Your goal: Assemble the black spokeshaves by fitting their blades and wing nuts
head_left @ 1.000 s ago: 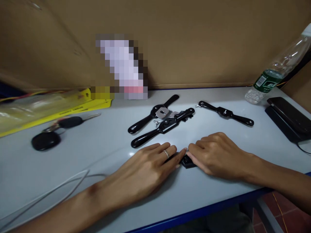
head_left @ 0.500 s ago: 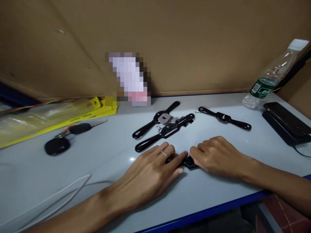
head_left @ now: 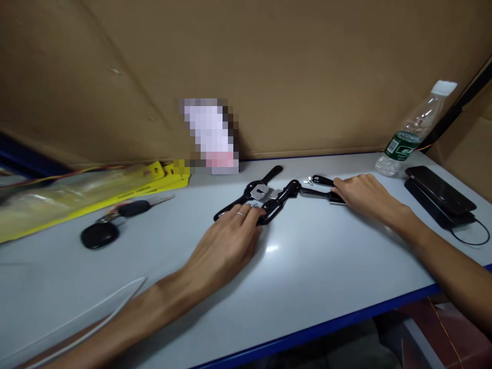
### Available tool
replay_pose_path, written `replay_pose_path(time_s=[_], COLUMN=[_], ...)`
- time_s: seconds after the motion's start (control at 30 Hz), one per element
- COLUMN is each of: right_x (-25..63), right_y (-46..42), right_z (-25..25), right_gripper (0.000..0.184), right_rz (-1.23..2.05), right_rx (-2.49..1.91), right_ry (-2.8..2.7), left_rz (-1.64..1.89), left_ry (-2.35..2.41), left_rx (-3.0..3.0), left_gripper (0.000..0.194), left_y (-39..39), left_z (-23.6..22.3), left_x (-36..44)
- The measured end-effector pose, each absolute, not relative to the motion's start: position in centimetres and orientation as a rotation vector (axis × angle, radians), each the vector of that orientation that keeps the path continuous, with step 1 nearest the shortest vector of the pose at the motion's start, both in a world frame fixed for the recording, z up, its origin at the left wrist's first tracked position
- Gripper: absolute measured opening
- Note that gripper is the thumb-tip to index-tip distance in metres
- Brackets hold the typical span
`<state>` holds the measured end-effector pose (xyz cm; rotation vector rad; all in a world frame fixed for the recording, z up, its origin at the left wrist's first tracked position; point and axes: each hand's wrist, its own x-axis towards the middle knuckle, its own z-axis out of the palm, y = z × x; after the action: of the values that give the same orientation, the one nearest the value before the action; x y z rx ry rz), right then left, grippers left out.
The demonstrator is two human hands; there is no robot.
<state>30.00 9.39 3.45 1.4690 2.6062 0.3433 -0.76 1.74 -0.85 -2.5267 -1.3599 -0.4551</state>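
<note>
A black tool [head_left: 321,194], right of centre on the table, is gripped by the right hand [head_left: 361,192], whose fingers are closed round its right half; its free handle is pointed left toward an angled tool [head_left: 285,195], over whose near-left handle the fingers of the left hand [head_left: 226,236] are bent; whether that handle is clamped cannot be told, the fingertips being partly hidden. Just beyond the right hand, a far tool [head_left: 323,180] is partly covered; a plated tool [head_left: 249,190] is set just beyond the angled one, so the far side is crowded. Between the forearms, room for movement is given by a broad stretch of white tabletop [head_left: 326,266], bounded on the near side by a blue edge [head_left: 326,325]; the far side is closed off by a cardboard wall [head_left: 307,77]. The left margin is narrowed by keys [head_left: 132,207], a pale cable [head_left: 143,279] and yellow-edged packages [head_left: 154,175]; the right margin is taken up by a bottle [head_left: 400,144] and a dark phone [head_left: 442,189].
</note>
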Motion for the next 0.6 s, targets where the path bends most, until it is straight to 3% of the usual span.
replay_pose_path(time_s=[0.13, 0.43, 0.6], right_x=[30.7, 31.8, 27.2], right_y=[10.0, 11.0, 10.4], right_z=[3.3, 4.0, 4.0], right_gripper=[0.038, 0.041, 0.031], right_rz=[0.352, 0.280, 0.035], right_rx=[1.622, 1.961, 1.744], right_ry=[2.544, 2.510, 2.774], left_rz=[-0.613, -0.619, -0.568], left_ry=[-1.365, -1.065, -0.890], left_rx=[-2.702, -2.968, -2.999], left_gripper=[0.020, 0.017, 0.024], left_y=[1.7, 0.2, -0.9], left_z=[-0.7, -0.1, -0.1], left_x=[-0.6, 0.7, 1.6])
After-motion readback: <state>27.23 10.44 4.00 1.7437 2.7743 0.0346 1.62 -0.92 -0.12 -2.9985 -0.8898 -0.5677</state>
